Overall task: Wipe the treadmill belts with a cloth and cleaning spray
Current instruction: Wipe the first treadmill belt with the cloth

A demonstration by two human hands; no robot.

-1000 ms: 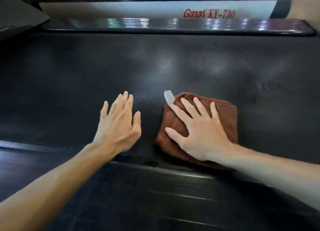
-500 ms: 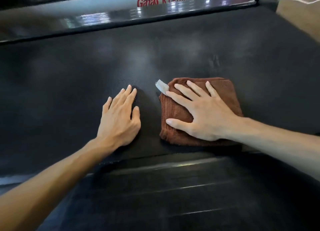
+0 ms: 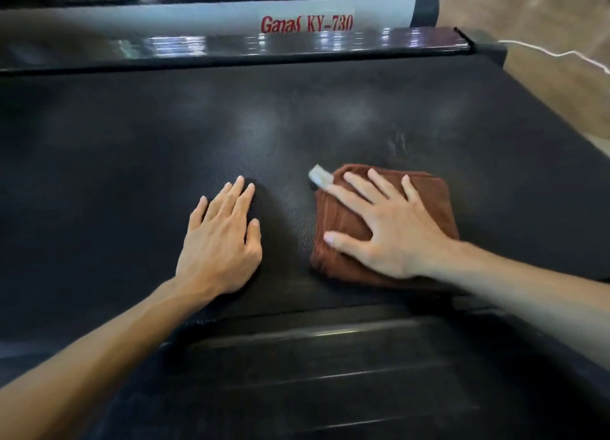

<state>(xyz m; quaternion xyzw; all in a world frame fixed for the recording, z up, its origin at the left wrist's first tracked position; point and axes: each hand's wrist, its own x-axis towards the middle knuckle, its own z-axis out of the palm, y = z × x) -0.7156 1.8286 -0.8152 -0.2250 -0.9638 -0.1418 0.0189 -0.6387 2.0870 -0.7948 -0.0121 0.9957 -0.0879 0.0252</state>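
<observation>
Bracing flat on the belt (image 3: 132,149), the left hand (image 3: 219,241) lies with fingers straight, holding nothing. Just to its right, the right hand (image 3: 389,228) presses spread fingers on the folded cloth (image 3: 435,202), unwiped belt stretching farther right.

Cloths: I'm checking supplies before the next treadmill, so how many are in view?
1: a folded brown cloth on the belt, pressed flat under the right hand. No others visible.

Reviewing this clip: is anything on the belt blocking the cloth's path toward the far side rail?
Nothing visible does. The right hand presses flat on the brown cloth, and the belt beyond it is bare up to the far rail. The left hand lies beside the cloth, apart from it.
</observation>
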